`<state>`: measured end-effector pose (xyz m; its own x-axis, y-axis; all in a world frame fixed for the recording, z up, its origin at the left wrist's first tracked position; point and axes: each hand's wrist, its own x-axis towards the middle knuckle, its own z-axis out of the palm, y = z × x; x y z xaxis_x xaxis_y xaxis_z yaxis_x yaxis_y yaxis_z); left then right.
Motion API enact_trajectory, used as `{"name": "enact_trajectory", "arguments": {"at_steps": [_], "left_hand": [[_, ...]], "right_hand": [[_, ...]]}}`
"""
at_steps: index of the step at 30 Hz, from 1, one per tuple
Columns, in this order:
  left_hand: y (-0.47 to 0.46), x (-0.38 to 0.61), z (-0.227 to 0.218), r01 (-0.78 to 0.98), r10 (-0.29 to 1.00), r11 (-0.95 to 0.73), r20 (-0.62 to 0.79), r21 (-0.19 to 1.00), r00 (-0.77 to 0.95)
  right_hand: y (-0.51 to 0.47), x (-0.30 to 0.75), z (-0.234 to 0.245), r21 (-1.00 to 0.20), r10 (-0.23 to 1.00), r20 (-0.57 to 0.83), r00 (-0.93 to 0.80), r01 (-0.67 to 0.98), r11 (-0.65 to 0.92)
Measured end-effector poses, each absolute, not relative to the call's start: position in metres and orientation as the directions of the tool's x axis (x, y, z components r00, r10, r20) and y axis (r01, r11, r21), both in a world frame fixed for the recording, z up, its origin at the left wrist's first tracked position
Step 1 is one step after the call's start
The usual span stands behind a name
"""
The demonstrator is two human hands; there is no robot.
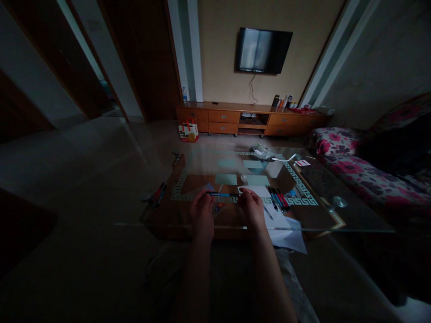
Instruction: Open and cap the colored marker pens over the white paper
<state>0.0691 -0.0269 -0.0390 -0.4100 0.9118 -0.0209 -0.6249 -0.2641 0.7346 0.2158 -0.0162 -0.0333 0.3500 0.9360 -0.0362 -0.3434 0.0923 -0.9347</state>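
Between my two hands a slim pen (225, 194) with a blue middle and dark ends is held level above the glass table (202, 220). The fingers of my left hand (202, 211) are closed on its left end. My right hand (252, 207) pinches the right end. White paper sheets (281, 222) lie just right of my right hand, with a thin dark pen or refill (268, 212) on them. Several black, blue and red pens (279, 198) sit side by side at the paper's right edge. A clear plastic wrapper (218, 208) lies near my left hand.
More pens (157, 195) appear near the table's left side. Toward the back are a clear plastic bag (261, 151) and a small card (302, 163). Beyond stand a wooden TV cabinet (222, 117) and a carrier bag (188, 132); a flowered sofa (357, 168) is at the right.
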Motion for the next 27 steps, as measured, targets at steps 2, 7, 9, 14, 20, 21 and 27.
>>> {"name": "enact_trajectory", "arguments": {"at_steps": [2, 7, 9, 14, 20, 21, 27], "left_hand": [[-0.024, 0.071, -0.041, -0.630, 0.904, -0.276, -0.027, 0.726, -0.427], [-0.016, 0.079, -0.048, -0.633, 0.893, -0.269, -0.058, 0.726, -0.446], [-0.015, 0.084, -0.049, -0.648, 0.897, -0.252, -0.078, 0.718, -0.435], [-0.016, 0.097, -0.045, -0.675, 0.958, -0.145, -0.067, 0.723, -0.278], [-0.019, 0.100, -0.045, -0.686, 0.979, -0.132, -0.013, 0.715, -0.202], [-0.020, 0.099, -0.046, -0.687, 0.980, -0.136, -0.005, 0.714, -0.199], [-0.021, 0.097, -0.043, -0.698, 0.982, -0.118, -0.021, 0.706, -0.187]], "right_hand": [[-0.016, 0.217, -0.035, -0.942, 0.934, -0.025, 0.356, -0.322, 0.098], [-0.015, 0.218, -0.048, -0.954, 0.928, -0.020, 0.371, -0.285, 0.093], [-0.014, 0.217, -0.052, -0.957, 0.918, -0.007, 0.397, -0.270, 0.109], [-0.014, 0.206, -0.050, -0.960, 0.914, 0.011, 0.405, -0.251, 0.123], [-0.020, 0.192, -0.043, -0.988, 0.932, 0.109, 0.347, -0.067, 0.140], [-0.021, 0.190, -0.042, -0.990, 0.928, 0.123, 0.351, -0.022, 0.140], [-0.025, 0.183, -0.034, -0.981, 0.913, 0.175, 0.368, 0.141, 0.132]]}}
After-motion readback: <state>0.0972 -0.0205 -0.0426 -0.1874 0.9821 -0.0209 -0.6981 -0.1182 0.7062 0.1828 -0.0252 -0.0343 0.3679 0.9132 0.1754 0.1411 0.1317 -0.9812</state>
